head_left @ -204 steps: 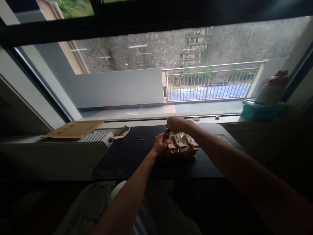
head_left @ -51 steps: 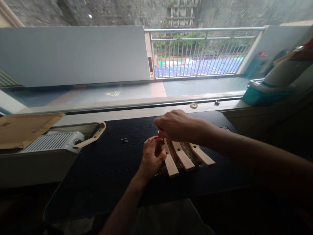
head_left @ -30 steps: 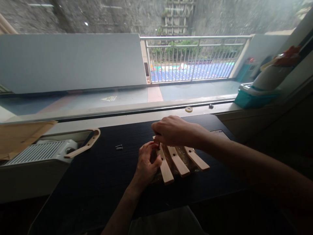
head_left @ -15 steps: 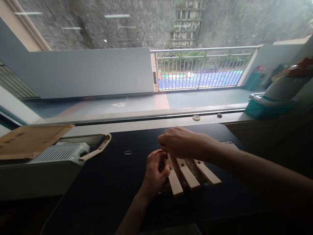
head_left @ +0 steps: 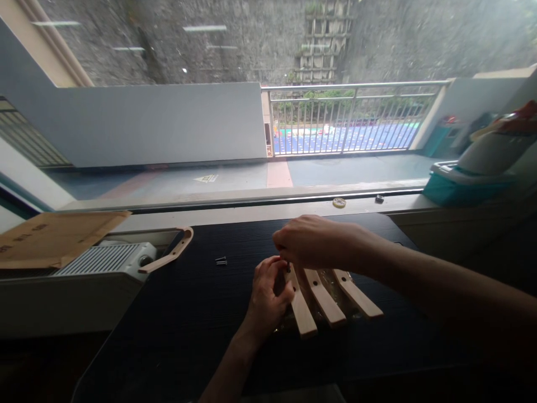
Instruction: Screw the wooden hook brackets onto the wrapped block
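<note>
My left hand (head_left: 271,291) is closed on the leftmost pale wooden piece (head_left: 304,316), thumb and fingers about its far part. Over that same end, my right hand (head_left: 300,240) is curled with its fingertips pointing down. A short dark shaft (head_left: 288,268) shows beneath those fingers, at a hole in the wood; what they grip is mostly hidden. To the right lie a second wooden piece (head_left: 329,302) and a third wooden piece (head_left: 363,299), each with a dark hole. Clear shiny plastic shows between the pieces. Loose screws (head_left: 221,261) lie left of my hands.
Everything rests on a black tabletop (head_left: 180,319). A bent wooden piece (head_left: 174,252) lies at its left edge, beside a white radiator (head_left: 109,260) and cardboard (head_left: 54,238). Along the windowsill are a tape roll (head_left: 339,202), a small dark object (head_left: 379,198) and a teal box (head_left: 465,184).
Both hands keep almost the same pose at the leftmost wooden piece. The whole view has shifted slightly, so things appear a little further right.
</note>
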Motion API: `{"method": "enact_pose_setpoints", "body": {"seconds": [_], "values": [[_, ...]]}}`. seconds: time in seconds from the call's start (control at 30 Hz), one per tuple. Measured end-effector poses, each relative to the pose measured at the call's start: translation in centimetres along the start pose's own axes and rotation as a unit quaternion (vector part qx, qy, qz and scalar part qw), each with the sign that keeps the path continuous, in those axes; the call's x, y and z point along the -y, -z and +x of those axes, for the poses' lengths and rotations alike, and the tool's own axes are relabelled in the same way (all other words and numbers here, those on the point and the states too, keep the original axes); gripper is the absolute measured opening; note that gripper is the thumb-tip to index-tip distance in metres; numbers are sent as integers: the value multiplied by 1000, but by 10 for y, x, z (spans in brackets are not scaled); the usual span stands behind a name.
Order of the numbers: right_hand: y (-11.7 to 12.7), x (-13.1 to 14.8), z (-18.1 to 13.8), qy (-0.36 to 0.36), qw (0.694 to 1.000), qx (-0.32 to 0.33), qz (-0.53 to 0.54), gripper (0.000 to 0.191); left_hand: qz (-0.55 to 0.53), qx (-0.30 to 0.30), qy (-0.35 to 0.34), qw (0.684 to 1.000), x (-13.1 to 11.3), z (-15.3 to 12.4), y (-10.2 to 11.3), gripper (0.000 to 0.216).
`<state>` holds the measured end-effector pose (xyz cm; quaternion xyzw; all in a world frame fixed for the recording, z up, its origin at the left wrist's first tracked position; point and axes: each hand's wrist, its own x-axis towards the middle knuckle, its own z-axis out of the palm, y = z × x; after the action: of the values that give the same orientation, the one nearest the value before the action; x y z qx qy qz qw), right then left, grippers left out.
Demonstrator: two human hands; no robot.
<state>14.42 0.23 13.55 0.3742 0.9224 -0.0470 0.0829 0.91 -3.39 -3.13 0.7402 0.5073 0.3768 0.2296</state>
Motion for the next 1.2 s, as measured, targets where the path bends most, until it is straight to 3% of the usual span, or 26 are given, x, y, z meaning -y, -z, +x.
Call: {"method": "enact_pose_setpoints", "body": {"seconds": [0.4,0.6,0.73,0.97,1.2], "values": [[-13,-7,6,-70,995,-57,29,28,-9,-12,-22,1000,8,-1,-3,29],[0,-3,-4,-22,1000,-15,-1,20,-10,-6,-9,1000,4,-1,-2,29],[-6,-5,-6,15,999,-13,34,16,-9,-4,-8,1000,3,0,-1,30],[-18,-11,-4,-27,996,-46,66,23,-8,-14,-16,1000,6,-1,-3,29],[-6,-8,-8,-17,999,-27,3,20,1,-18,-19,1000,3,-1,-1,28]]}}
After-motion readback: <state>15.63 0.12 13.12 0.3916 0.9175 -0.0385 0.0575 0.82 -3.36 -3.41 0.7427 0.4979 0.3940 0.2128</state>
